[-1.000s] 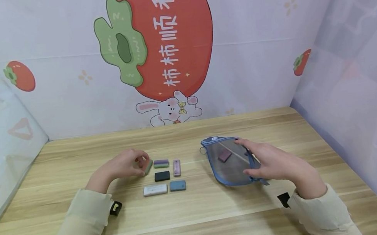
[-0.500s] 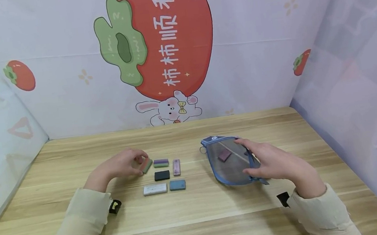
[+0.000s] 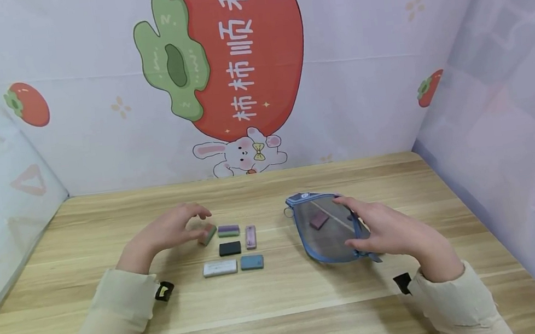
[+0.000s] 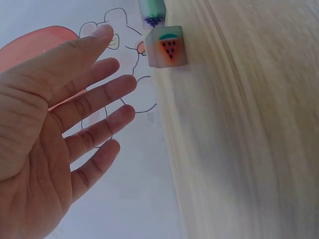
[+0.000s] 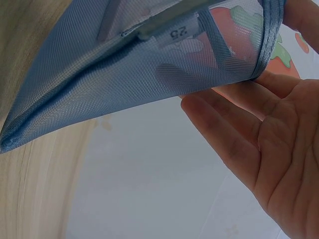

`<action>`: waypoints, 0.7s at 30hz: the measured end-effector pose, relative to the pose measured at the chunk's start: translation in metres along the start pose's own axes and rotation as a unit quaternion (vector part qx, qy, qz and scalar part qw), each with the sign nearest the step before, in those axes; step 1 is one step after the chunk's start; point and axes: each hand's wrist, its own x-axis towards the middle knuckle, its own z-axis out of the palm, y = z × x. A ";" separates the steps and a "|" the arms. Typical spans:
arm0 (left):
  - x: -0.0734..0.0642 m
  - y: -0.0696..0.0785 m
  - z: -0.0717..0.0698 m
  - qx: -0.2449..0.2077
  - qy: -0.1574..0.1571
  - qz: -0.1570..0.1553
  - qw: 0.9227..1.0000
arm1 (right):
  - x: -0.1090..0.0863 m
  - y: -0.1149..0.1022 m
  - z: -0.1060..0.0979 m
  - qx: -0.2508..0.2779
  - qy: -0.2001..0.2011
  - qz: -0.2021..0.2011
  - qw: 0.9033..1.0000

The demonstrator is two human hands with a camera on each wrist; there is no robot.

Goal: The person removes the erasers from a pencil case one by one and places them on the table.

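Note:
My left hand [image 3: 168,230] is just left of a red-and-green eraser [image 3: 208,235], its fingers lifted and spread. In the left wrist view the fingers stand apart from that eraser [image 4: 168,47], whose end shows a watermelon slice. To its right lies a purple-and-green eraser [image 3: 228,231]. My right hand [image 3: 388,227] holds a blue-edged mesh zip pouch [image 3: 328,243] by its right end, thumb on one side and fingers on the other. A dark purple eraser [image 3: 319,220] shows through the mesh.
Between the hands lie a pink eraser [image 3: 251,237], a black eraser [image 3: 229,248], a white eraser [image 3: 220,268] and a blue eraser [image 3: 252,262]. A printed backdrop [image 3: 360,107] rises behind the wooden table [image 3: 286,330], with side panels left and right.
My left fingers have let go of the red-and-green eraser and lifted slightly up from it. My right hand and the pouch have stayed in place.

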 end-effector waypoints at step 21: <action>0.006 0.027 0.005 0.018 0.042 0.056 0.997 | 0.003 -0.001 0.000 -0.002 -0.007 -0.005 1.000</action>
